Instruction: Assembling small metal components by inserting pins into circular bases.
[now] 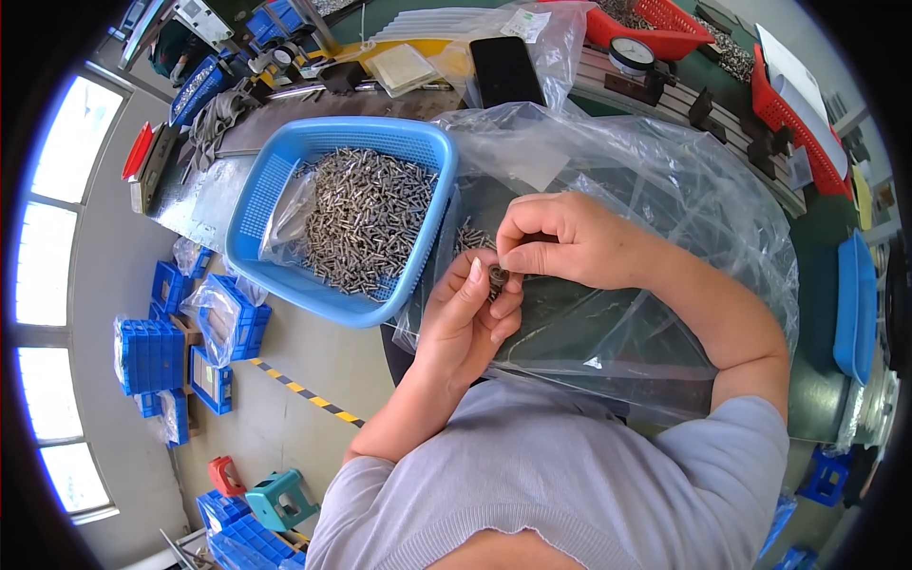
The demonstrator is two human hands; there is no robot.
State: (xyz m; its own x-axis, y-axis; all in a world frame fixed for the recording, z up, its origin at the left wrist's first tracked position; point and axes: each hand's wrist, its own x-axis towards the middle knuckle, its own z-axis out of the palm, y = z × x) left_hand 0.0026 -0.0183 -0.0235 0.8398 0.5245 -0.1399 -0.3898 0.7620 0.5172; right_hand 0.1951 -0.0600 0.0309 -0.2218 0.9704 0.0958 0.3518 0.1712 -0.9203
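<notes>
**Over the clear bag, both hands pinch one small metal part**

Beside the blue basket (285,171), on its right, the two hands meet above a big clear plastic bag (665,190) spread across the worktop (807,380). The left hand (465,318) comes up from below with its fingers extended, fingertips closed against a small dark metal part (497,276). The right hand (560,237) curls in from the right, thumb and forefinger clamped on the same part from above. So the hands are together, touching at the part, which sits between them just right of the basket's near corner.

The basket holds a heap of small grey screws (366,218), lying partly on a crumpled clear liner. A few more screws (470,236) lie in the bag, just right of the basket rim and just above the hands.

Behind the basket, further along the worktop, a black phone (505,68) lies on another clear bag. Right of the phone stand a dial gauge (631,52) and a red basket (655,27); a second red basket (793,119) stands further right. Left of the blue basket, down on the floor, are stacks of blue bins (152,356), some wrapped in plastic, and a small teal stool (275,499).
</notes>
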